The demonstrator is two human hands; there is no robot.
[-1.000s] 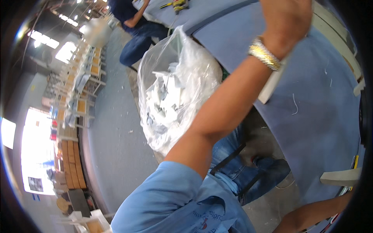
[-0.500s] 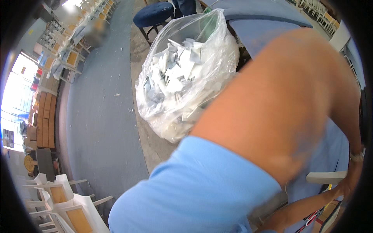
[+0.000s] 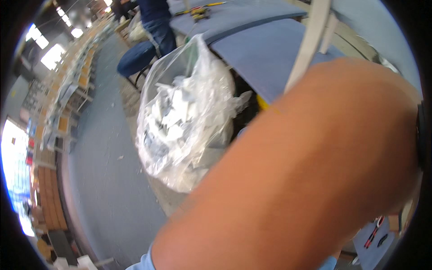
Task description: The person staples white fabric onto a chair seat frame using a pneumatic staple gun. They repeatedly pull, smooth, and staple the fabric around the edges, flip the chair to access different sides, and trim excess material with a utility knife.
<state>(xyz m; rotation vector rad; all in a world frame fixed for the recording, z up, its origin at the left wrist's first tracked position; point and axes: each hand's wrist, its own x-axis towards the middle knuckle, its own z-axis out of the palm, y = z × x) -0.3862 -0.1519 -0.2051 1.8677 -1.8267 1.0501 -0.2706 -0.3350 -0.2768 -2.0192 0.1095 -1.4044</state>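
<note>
Head view: a bare forearm (image 3: 306, 180) fills the frame from 5 o'clock up to 2 o'clock, very close to the lens and blurred. A strip of light blue sleeve (image 3: 145, 263) shows at its base, at 6 o'clock. Which arm this is cannot be told from the picture. Neither hand is in view, so what the hands grip, and whether they are spread or closed, cannot be told.

The thing nearest the forearm: a large clear plastic bag stuffed with white and grey scraps (image 3: 184, 121), at centre, slightly toward 10 o'clock. Its mouth stands open at the top, and its bulging lower part sits just beside the forearm's upper edge; contact cannot be confirmed. The bag stands on the grey floor (image 3: 103, 180), against the edge of a blue-topped worktable (image 3: 265, 58) that runs from centre toward 1 o'clock.

A pale flat strip (image 3: 308, 45) crosses the table from 12 o'clock down to the forearm, tilted. A second blue tabletop (image 3: 234, 15) lies behind at 12 o'clock, carrying small yellow-green tools (image 3: 198, 11).

At 11 o'clock, a seated person in dark blue trousers (image 3: 155, 31) on a round blue stool (image 3: 135, 60), well apart from the bag. Rows of wooden-seated chairs (image 3: 67, 90) line the floor from 11 to 9 o'clock. Bright windows (image 3: 15, 153) at 9 o'clock. Red-handled items (image 3: 373, 234) on a blue surface at 4 o'clock, too small to identify.
</note>
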